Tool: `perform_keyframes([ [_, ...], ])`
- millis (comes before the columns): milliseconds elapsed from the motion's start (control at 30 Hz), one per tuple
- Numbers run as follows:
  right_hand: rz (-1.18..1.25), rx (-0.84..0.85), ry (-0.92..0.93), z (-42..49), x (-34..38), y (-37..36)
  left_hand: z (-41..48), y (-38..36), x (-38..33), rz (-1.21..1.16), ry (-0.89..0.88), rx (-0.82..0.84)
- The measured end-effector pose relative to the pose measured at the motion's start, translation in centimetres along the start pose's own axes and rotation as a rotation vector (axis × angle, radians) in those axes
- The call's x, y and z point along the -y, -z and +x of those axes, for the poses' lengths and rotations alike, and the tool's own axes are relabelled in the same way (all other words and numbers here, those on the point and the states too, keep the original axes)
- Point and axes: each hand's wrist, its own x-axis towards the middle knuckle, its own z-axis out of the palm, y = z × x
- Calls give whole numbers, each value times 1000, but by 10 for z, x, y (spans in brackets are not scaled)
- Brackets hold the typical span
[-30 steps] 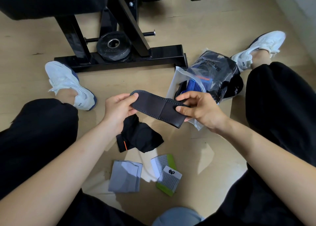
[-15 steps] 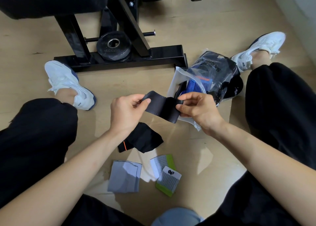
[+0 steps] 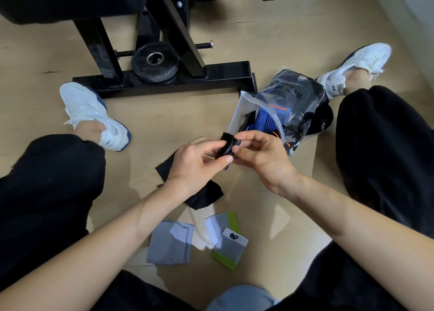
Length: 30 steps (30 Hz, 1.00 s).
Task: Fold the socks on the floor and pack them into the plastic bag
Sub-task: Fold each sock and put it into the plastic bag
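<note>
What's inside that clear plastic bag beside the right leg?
Through the plastic bag, a blue ribbed piece shows near its mouth, with dark fabric and orange trim behind it. Crumpled plastic and glare hide how many items there are and what lies underneath.

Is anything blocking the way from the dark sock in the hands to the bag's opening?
Nothing visible does. The left hand and the right hand pinch the dark sock just short of the plastic bag, whose open mouth faces them. A blue sock lies inside the mouth, to one side.
</note>
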Motion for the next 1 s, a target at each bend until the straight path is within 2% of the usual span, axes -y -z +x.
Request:
perform_keyframes([
  [100,173,58,-75,-1,2,1,0,1,-1,65,-54,2],
  [167,167,101,-84,-2,3,2,1,3,1,118,-71,-39],
  [233,-64,63,47,0,4,6,5,6,4,105,-15,-46],
  [300,-404,-20,266,5,8,14,8,10,5,12,62,-24],
  [333,-534,-22,342,7,11,18,9,13,5,-41,82,-13],
  [400,-640,89,382,9,16,26,10,18,2,-136,81,15],
  [500,-590,287,352,3,17,24,12,23,-4,-267,54,48],
  [633,-501,308,377,1,15,17,12,24,-10,-396,76,51],
  [733,-452,248,386,3,12,14,11,22,-11,-422,83,35],
  [867,-353,78,379,7,4,12,3,16,-19,-414,57,75],
  [1000,-297,-32,339,7,1,11,-8,2,-21,-293,-41,95],
])
